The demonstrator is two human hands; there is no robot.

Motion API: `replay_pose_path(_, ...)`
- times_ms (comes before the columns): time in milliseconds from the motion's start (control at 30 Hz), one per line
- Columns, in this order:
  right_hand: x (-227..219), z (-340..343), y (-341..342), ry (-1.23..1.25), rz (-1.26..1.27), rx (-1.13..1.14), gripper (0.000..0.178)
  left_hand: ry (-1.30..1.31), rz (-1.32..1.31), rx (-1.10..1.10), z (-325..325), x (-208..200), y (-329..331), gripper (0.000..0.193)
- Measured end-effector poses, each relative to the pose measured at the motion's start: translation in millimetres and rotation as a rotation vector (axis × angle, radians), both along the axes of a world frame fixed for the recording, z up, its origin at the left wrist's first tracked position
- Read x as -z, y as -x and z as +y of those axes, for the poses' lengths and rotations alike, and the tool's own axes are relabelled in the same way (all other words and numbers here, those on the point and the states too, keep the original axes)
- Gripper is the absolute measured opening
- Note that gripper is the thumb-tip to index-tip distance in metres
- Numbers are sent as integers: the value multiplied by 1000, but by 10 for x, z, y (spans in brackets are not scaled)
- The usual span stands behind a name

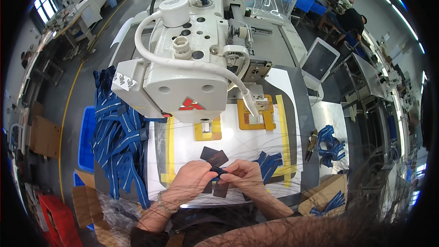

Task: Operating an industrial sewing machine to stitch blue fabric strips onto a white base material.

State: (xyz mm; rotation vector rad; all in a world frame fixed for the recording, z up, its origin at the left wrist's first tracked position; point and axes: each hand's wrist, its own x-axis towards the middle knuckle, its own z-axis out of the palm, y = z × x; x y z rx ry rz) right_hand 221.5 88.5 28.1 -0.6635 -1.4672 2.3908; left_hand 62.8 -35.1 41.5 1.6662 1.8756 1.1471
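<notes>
Both hands meet over the front of a white work plate [231, 148]. My left hand [192, 178] and my right hand [244, 176] pinch a small dark piece [219, 171] between thumbs and fingers; its exact kind is hard to make out. Just beyond it lie dark brown flat patches [215, 155], and another brown patch [221, 189] rests below the fingers. Beside my right hand are several blue zipper strips [270, 164]. Above the plate stands the head of a white industrial sewing machine [183, 84], with a yellow-edged clamp frame [208, 130] under it.
A big heap of blue zipper strips [120, 139] hangs at the left, by a blue bin [86, 137]. A second yellow frame [256, 114] sits right of the machine head. More strips [331, 146] and thread snips [312, 145] lie right, above a cardboard box [325, 192].
</notes>
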Motion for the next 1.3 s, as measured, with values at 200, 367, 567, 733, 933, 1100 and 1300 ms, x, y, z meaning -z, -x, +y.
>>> replay_pose_path(200, -13, -25, -4, -45, -34, 17, 12, -90, -58, -35, 23, -5, -22, 23)
replay_pose_path(367, 43, -76, -12, -136, -51, 73, 16, -115, -65, -60, 35, 7, -36, 23)
replay_pose_path(567, 82, -87, -37, -185, -24, 65, 17, -121, -58, -56, 13, 45, -60, 23)
replay_pose_path(733, 105, -87, -48, -125, 5, 65, 14, -101, -42, -44, 6, 72, -63, 24)
replay_pose_path(933, 67, -71, -21, -197, -29, 16, 13, -162, -14, -42, 15, 72, -63, 27)
replay_pose_path(1100, -53, 61, -42, -621, -68, -250, 20, 64, 45, 185, -97, 31, 73, 11)
replay_pose_path(1300, -2, 3, -26, -435, -59, -220, 23, 90, -138, 126, -112, 1, 67, 6)
